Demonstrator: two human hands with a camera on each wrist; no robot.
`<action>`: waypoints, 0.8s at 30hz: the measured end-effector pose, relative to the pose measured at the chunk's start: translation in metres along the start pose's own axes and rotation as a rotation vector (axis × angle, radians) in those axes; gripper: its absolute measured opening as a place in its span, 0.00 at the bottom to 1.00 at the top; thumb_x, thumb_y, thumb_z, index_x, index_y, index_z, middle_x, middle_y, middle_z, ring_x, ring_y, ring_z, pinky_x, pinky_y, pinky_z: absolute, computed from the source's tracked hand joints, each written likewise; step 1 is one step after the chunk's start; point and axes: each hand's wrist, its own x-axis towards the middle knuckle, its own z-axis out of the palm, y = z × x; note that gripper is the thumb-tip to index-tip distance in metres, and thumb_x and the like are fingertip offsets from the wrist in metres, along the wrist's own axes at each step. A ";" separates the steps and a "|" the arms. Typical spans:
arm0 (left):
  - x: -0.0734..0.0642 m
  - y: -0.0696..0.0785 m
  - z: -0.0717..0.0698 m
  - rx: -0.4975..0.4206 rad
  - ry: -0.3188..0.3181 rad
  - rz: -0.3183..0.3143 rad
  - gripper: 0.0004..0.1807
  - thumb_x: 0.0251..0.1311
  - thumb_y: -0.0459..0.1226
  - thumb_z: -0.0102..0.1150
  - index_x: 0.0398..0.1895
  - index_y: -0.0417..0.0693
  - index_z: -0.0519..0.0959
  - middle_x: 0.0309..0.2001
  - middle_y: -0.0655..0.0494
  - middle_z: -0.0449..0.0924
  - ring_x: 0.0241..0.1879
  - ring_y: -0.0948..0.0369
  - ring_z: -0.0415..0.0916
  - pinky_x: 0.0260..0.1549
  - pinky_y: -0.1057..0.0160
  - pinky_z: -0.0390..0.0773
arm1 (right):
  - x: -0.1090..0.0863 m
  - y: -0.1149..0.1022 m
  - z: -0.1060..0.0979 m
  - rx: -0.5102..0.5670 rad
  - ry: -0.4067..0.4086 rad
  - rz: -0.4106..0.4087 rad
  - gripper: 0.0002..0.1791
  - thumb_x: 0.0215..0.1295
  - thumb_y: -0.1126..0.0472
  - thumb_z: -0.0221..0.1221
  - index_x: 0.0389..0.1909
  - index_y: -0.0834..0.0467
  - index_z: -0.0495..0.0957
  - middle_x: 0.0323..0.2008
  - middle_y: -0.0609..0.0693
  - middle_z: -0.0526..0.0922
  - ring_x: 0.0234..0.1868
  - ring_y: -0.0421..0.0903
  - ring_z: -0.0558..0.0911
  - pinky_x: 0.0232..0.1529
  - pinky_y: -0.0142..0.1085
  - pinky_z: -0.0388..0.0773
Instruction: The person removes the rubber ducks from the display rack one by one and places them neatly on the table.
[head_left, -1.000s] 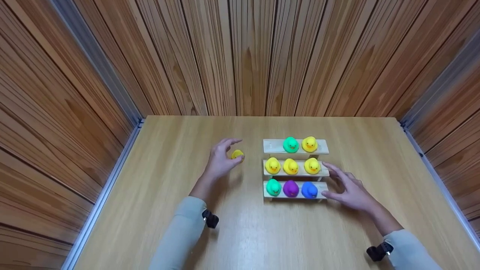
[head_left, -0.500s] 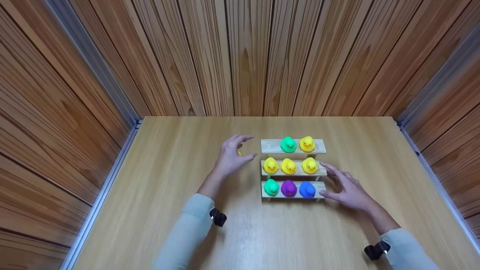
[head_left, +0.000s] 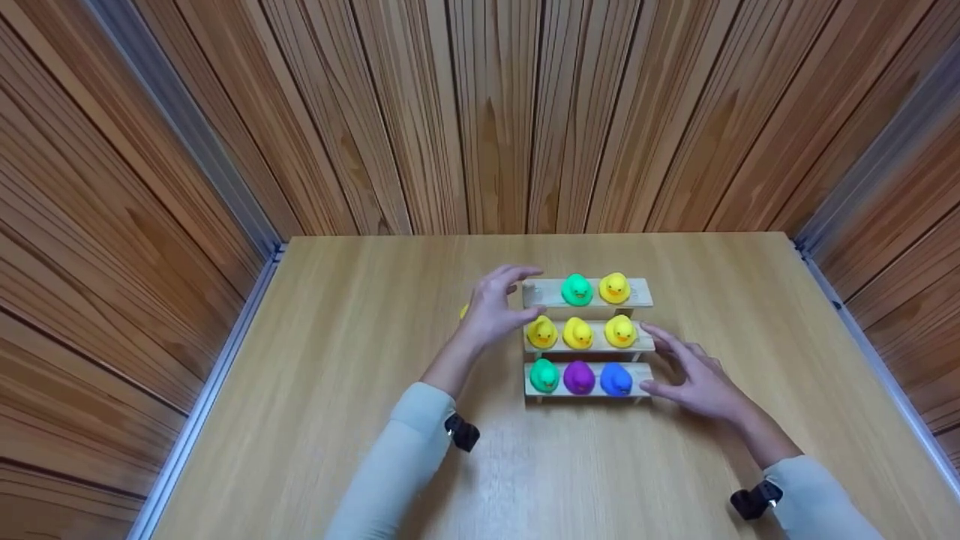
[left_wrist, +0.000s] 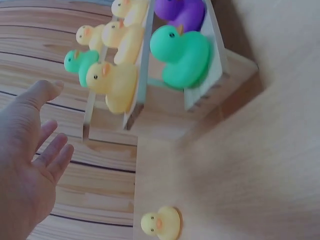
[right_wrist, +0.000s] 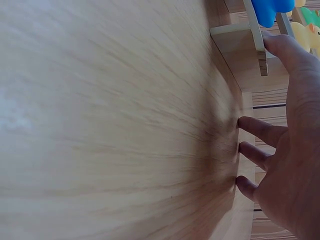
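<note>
A three-tier wooden rack [head_left: 646, 377] bears small rubber ducks. On its top tier stand a green duck [head_left: 577, 290] and a yellow duck [head_left: 614, 288], with bare board at the left end. Several yellow ducks [head_left: 578, 333] line the middle tier. The lowest has a green duck [head_left: 544, 376], a purple duck [head_left: 579, 377] and a blue duck [head_left: 616, 379]. My left hand [head_left: 495, 306] hovers empty at the rack's upper left, thumb and forefinger spread apart. My right hand [head_left: 694, 379] is at the rack's right end, its thumb [right_wrist: 286, 50] against a tier and other fingertips down low.
A lone yellow duck [left_wrist: 167, 222] is on the table [head_left: 315, 360] left of the rack, mostly hidden behind my left hand in the head view. Wood-plank walls [head_left: 495, 112] enclose the table at the back and both sides.
My left hand has moved right, away from the lone yellow duck and over to the rack's left end, fingers still spread. The right hand has stayed at the rack's right end.
</note>
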 end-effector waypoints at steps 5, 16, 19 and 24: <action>0.005 0.008 0.008 0.004 -0.016 -0.007 0.30 0.68 0.35 0.79 0.73 0.49 0.83 0.71 0.45 0.84 0.74 0.48 0.80 0.75 0.53 0.85 | 0.001 0.002 0.000 0.004 0.001 -0.010 0.53 0.75 0.39 0.72 0.91 0.30 0.51 0.86 0.68 0.67 0.84 0.77 0.59 0.72 0.82 0.55; 0.016 0.022 0.024 -0.025 -0.038 -0.003 0.30 0.68 0.35 0.80 0.72 0.49 0.83 0.71 0.47 0.83 0.75 0.47 0.79 0.75 0.57 0.84 | 0.000 0.000 -0.001 -0.014 0.009 -0.015 0.53 0.74 0.40 0.72 0.91 0.32 0.52 0.85 0.69 0.68 0.82 0.76 0.62 0.71 0.79 0.56; 0.018 0.025 0.027 -0.045 -0.043 -0.019 0.29 0.68 0.35 0.79 0.72 0.49 0.83 0.72 0.48 0.82 0.76 0.48 0.78 0.76 0.57 0.84 | -0.001 -0.001 -0.001 -0.020 0.009 -0.014 0.53 0.74 0.40 0.72 0.91 0.33 0.53 0.84 0.69 0.69 0.82 0.76 0.63 0.71 0.79 0.56; 0.024 0.029 0.031 -0.087 -0.052 -0.048 0.29 0.69 0.34 0.79 0.72 0.50 0.83 0.73 0.47 0.81 0.77 0.48 0.77 0.76 0.53 0.84 | -0.001 -0.002 -0.001 -0.017 0.009 -0.015 0.52 0.74 0.41 0.72 0.91 0.34 0.53 0.84 0.69 0.69 0.82 0.77 0.62 0.71 0.80 0.56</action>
